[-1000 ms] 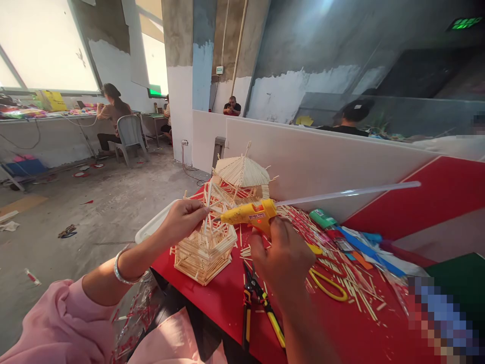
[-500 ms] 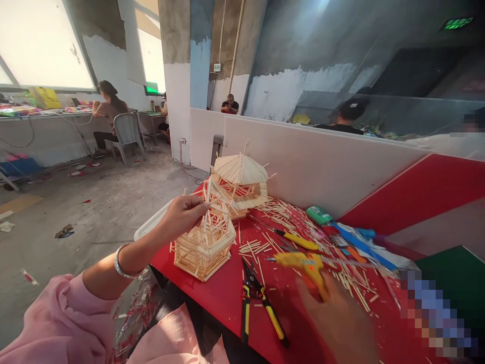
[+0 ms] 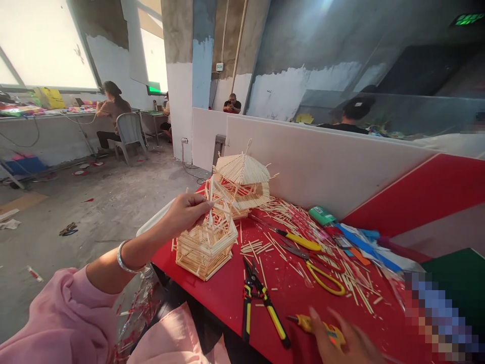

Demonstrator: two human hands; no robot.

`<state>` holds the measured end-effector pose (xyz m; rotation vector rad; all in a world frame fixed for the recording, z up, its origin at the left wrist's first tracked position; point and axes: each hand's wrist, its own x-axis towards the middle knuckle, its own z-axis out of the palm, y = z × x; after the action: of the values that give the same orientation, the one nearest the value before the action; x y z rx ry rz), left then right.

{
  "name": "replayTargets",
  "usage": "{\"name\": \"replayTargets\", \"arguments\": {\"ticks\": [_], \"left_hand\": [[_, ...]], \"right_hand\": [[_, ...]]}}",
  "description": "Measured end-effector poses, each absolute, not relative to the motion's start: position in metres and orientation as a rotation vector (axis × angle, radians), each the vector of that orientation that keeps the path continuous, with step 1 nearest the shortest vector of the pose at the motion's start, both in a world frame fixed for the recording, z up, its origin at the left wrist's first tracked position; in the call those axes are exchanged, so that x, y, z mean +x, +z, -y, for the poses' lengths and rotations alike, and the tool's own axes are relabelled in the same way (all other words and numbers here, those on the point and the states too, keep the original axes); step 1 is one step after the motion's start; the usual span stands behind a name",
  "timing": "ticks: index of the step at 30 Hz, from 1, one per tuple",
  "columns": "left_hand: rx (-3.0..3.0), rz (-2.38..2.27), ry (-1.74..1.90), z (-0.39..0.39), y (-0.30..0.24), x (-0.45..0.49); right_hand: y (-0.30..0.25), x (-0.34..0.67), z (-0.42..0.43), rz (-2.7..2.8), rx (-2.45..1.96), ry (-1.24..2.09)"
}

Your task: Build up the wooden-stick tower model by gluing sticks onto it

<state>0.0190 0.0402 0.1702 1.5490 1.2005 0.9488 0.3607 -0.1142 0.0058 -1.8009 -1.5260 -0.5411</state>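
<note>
My left hand (image 3: pixel 191 210) is closed in a pinch on a thin wooden stick (image 3: pixel 211 194) at the top of a small stick-built model (image 3: pixel 204 253). This model has an open, many-sided frame and stands at the table's left edge. At the lower right, my right hand (image 3: pixel 341 336) is spread over a yellow glue gun (image 3: pixel 303 322), fingers apart and a little blurred. The gun lies low over the red tabletop, its handle partly hidden by the hand. Between the hands are black-and-yellow pliers (image 3: pixel 261 303), lying with handles spread.
Behind the model stands a stick pavilion (image 3: pixel 242 174) with a roof. Scissors (image 3: pixel 326 278), a yellow-handled cutter (image 3: pixel 301 241), loose sticks (image 3: pixel 255 247) and a green roll (image 3: pixel 321 215) lie on the red table (image 3: pixel 227 301). A white partition (image 3: pixel 303 156) borders the back. Other people sit farther off.
My right hand has moved down and toward me with the glue gun, and its fingers have spread. The scissors now show uncovered. My left hand keeps its pinch at the model's top.
</note>
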Motion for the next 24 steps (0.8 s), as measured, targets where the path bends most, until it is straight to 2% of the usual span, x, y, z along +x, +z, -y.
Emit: {"name": "replayTargets", "arguments": {"ticks": [6, 9, 15, 24], "left_hand": [[1.504, -1.209, 0.918, -0.041, 0.172, 0.019], [1.519, -1.196, 0.92, -0.041, 0.171, 0.018], [1.561, -1.168, 0.909, -0.04, 0.171, 0.015], [1.594, -1.133, 0.887, -0.039, 0.169, 0.015]], "right_hand": [[0.084, 0.244, 0.061, 1.647, -1.126, -0.503], [0.109, 0.192, 0.037, 1.644, -0.993, -0.452], [0.112, 0.162, 0.008, 1.578, -0.969, -0.498], [0.108, 0.164, 0.009, 1.579, -0.947, -0.426]]}}
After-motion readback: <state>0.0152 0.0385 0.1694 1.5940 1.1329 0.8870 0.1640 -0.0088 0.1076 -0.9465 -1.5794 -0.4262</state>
